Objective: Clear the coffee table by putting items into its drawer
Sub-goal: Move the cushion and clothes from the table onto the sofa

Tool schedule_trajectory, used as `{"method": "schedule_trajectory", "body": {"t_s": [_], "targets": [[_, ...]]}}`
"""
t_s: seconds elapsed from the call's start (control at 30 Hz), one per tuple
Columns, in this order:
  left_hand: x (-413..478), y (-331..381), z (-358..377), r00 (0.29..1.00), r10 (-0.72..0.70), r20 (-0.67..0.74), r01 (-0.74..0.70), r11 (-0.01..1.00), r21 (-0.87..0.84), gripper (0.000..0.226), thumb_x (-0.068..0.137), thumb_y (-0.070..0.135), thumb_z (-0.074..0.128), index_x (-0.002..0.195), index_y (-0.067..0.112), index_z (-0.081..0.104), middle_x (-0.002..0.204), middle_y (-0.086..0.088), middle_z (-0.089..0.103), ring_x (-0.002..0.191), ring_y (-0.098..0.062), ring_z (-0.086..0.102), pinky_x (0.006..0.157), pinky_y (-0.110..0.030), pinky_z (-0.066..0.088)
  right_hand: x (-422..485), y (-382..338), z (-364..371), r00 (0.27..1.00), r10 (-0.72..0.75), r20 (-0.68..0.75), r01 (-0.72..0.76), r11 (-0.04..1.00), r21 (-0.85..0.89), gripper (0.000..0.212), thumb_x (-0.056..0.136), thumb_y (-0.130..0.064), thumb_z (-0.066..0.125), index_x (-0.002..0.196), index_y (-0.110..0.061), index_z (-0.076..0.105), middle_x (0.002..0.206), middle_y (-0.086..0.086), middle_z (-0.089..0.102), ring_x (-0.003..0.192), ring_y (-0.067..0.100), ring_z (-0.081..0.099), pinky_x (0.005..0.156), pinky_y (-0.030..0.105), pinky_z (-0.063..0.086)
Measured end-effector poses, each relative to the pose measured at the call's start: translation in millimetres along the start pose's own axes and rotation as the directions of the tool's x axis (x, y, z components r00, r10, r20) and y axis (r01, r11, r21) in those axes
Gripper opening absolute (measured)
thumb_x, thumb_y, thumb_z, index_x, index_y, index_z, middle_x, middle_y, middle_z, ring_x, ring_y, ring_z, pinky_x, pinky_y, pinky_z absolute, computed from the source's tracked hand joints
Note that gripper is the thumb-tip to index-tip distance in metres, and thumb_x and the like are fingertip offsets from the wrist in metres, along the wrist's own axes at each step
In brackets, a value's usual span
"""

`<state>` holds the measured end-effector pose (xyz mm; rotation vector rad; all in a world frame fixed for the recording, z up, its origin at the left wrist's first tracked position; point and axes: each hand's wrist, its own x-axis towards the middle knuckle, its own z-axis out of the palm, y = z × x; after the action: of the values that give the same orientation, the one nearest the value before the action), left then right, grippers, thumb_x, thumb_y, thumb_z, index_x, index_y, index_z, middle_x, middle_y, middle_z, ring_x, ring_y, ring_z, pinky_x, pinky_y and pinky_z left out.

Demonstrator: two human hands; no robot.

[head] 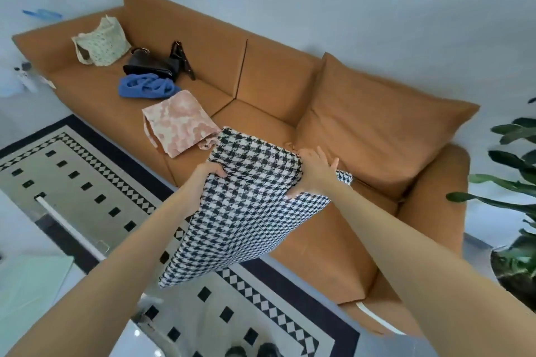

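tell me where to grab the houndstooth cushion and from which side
Take the houndstooth cushion by its two side edges near the far end, one of the hands from each side, as the left hand and right hand do now. It is broad, flat and soft, so a one-sided grip would likely let it sag.

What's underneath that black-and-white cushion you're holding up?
Below the cushion lie the brown sofa seat and the patterned rug. Anything lying directly beneath it is hidden.
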<state>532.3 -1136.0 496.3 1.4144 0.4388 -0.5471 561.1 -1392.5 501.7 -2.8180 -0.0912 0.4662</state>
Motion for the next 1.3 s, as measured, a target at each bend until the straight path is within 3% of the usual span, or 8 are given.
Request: {"method": "schedule_trajectory", "body": {"t_s": [0.13,0.23,0.37,0.53,0.67,0.8,0.97,1.3], "targets": [[50,26,-12,0.996,0.072,-0.057,-0.067,0.994,0.088,0.102,0.024,0.040,0.076,0.122,0.024,0.051,0.143,0.002,0.040,0.129,-0.027,0.039,0.109,-0.054,0.030,31,6,-10,0.993,-0.081,-0.084,0.079,0.997,-0.019,0.079,0.068,-0.047,0.081,0.132,-0.017,0.045,0.115,0.000,0.067,0.112,0.025,0.059,0.112,0.053,0.026],[95,53,-28,0.991,0.117,-0.063,-0.108,0.986,0.126,0.085,0.029,0.037,0.077,0.111,0.025,0.060,0.136,-0.004,0.053,0.124,-0.030,0.048,0.105,-0.052,0.036,69,0,-10,0.987,-0.025,-0.158,0.046,0.991,0.130,0.062,0.070,-0.044,0.081,0.122,-0.024,0.054,0.103,-0.003,0.067,0.098,0.023,0.062,0.082,0.038,0.051],[147,85,-47,0.975,0.218,-0.047,-0.204,0.959,0.198,0.040,0.083,0.014,0.053,0.122,0.018,0.057,0.119,-0.001,0.065,0.110,-0.021,0.060,0.093,-0.036,0.048,136,-19,-18,0.978,0.003,-0.209,0.029,0.989,0.146,0.036,0.077,-0.045,0.074,0.105,-0.028,0.059,0.086,-0.007,0.063,0.086,0.019,0.063,0.063,0.028,0.045],[258,127,-87,0.973,0.230,0.015,-0.218,0.900,0.377,0.055,0.077,0.037,0.060,0.130,0.036,0.048,0.127,0.008,0.060,0.117,-0.018,0.056,0.102,-0.045,0.044,237,-47,-32,0.979,0.138,-0.151,-0.113,0.980,0.163,0.043,0.080,-0.041,0.074,0.119,-0.027,0.061,0.097,-0.002,0.069,0.078,0.018,0.059,0.063,0.027,0.045],[324,176,-101,0.963,0.267,0.031,-0.254,0.866,0.430,0.043,0.088,0.032,0.061,0.128,0.022,0.051,0.118,-0.012,0.065,0.095,-0.031,0.063,0.073,-0.042,0.053,312,-69,-41,0.964,0.228,-0.139,-0.203,0.964,0.172,0.055,0.084,-0.039,0.071,0.134,-0.024,0.053,0.113,0.003,0.067,0.093,0.025,0.063,0.073,0.033,0.052],[381,227,-100,0.951,0.309,0.018,-0.285,0.853,0.438,0.031,0.091,0.022,0.060,0.121,0.021,0.050,0.112,0.011,0.056,0.109,-0.012,0.052,0.089,-0.029,0.037,379,-84,-48,0.945,0.274,-0.176,-0.247,0.955,0.164,0.040,0.091,-0.031,0.064,0.129,-0.021,0.054,0.111,0.004,0.067,0.097,0.028,0.062,0.069,0.033,0.049],[440,270,-94,0.944,0.319,0.088,-0.326,0.849,0.416,0.064,0.088,0.024,0.066,0.144,0.026,0.036,0.127,0.018,0.044,0.117,-0.003,0.040,0.095,-0.027,0.027,452,-79,-63,0.930,0.299,-0.214,-0.266,0.949,0.169,0.033,0.095,-0.029,0.059,0.124,-0.015,0.052,0.098,0.007,0.065,0.084,0.027,0.058,0.062,0.034,0.047],[583,307,-67,0.973,0.225,0.053,-0.227,0.884,0.408,0.065,0.095,0.007,0.051,0.151,0.029,0.026,0.152,0.005,0.035,0.133,-0.014,0.039,0.106,-0.037,0.037,610,-22,-89,0.949,0.283,-0.142,-0.265,0.955,0.133,0.020,0.096,-0.027,0.058,0.110,-0.013,0.052,0.093,0.005,0.061,0.082,0.025,0.058,0.059,0.032,0.045]]}}
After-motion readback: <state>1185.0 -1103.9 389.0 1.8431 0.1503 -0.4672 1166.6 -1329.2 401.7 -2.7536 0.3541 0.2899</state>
